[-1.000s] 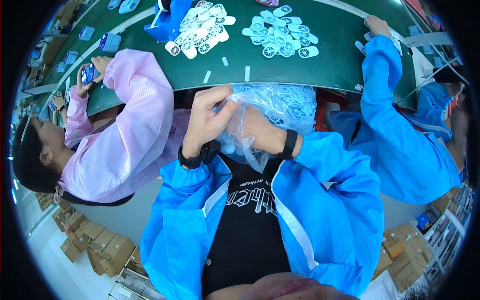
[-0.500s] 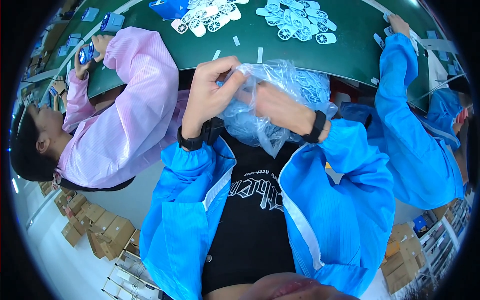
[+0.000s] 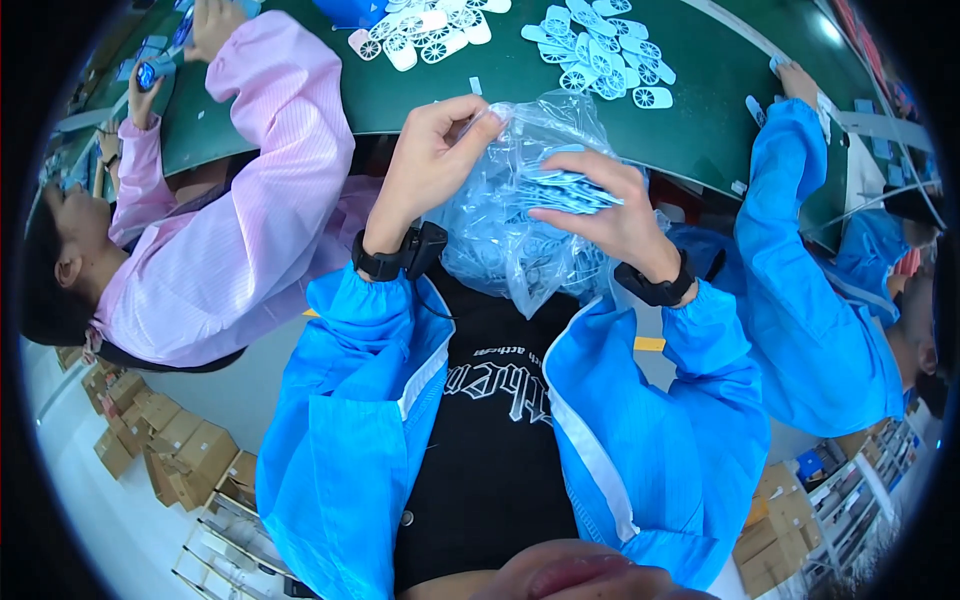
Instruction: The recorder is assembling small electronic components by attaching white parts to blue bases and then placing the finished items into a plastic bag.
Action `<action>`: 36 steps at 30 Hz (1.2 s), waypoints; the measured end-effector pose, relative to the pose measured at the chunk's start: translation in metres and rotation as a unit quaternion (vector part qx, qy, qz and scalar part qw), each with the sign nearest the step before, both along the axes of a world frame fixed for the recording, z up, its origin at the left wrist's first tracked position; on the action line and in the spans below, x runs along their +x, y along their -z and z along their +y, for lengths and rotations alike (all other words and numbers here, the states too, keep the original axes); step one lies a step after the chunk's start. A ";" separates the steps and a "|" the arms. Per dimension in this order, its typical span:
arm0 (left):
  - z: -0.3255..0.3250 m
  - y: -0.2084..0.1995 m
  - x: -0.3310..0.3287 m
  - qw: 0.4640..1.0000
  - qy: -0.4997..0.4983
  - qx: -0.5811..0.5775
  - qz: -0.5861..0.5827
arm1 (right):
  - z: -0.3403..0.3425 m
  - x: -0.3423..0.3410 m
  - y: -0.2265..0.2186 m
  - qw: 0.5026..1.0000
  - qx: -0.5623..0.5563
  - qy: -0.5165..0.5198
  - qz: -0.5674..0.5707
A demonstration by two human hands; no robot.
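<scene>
A clear plastic bag [image 3: 530, 262] hangs in front of my chest at the table edge, with many light-blue pieces inside it. My left hand [image 3: 437, 150] pinches the bag's upper rim between thumb and fingers. In my right hand [image 3: 628, 208], a stack of flat light-blue plastic covers [image 3: 565, 192] is gripped between thumb and fingers. That stack is at the bag's mouth, over the bag. Each loose cover of this kind on the table is rounded and has a spoked round grille at one end.
On the green table [image 3: 300, 90] lie a pile of white covers [image 3: 430, 30] and a pile of light-blue covers [image 3: 600, 50]. A blue bin [image 3: 350, 10] stands behind. A pink-sleeved person [image 3: 240, 200] works at left, a blue-sleeved person [image 3: 800, 250] at right.
My right hand has come up out of the bag, now with a stack of covers in it. My left hand stays on the bag's rim. The pink-sleeved person's hands have moved apart.
</scene>
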State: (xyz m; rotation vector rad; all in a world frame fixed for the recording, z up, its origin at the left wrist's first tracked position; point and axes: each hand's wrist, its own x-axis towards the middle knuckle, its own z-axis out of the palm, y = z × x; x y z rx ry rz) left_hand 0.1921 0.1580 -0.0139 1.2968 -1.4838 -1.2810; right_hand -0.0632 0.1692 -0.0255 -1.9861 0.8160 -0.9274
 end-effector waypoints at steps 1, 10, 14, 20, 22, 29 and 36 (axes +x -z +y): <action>-0.001 0.001 0.000 1.000 -0.003 0.007 -0.004 | -0.002 -0.003 -0.002 1.000 -0.001 -0.009 0.004; -0.009 0.013 -0.002 0.999 -0.015 0.035 0.019 | -0.011 -0.002 -0.012 0.990 0.134 0.034 -0.004; -0.010 0.019 0.003 0.999 -0.019 0.020 0.029 | -0.013 -0.001 -0.021 0.984 0.169 0.046 -0.025; -0.017 0.024 0.002 0.999 -0.002 0.035 0.026 | -0.017 -0.001 -0.036 0.950 0.295 0.078 -0.060; -0.019 0.023 0.003 0.999 0.001 0.033 0.031 | -0.022 -0.003 -0.038 0.952 0.293 0.076 -0.055; -0.023 0.012 0.002 0.993 0.023 0.086 0.074 | -0.034 -0.011 -0.053 0.932 0.343 0.073 -0.088; -0.026 0.001 0.003 0.992 0.073 0.085 0.065 | -0.054 -0.027 -0.078 0.923 0.351 0.080 -0.138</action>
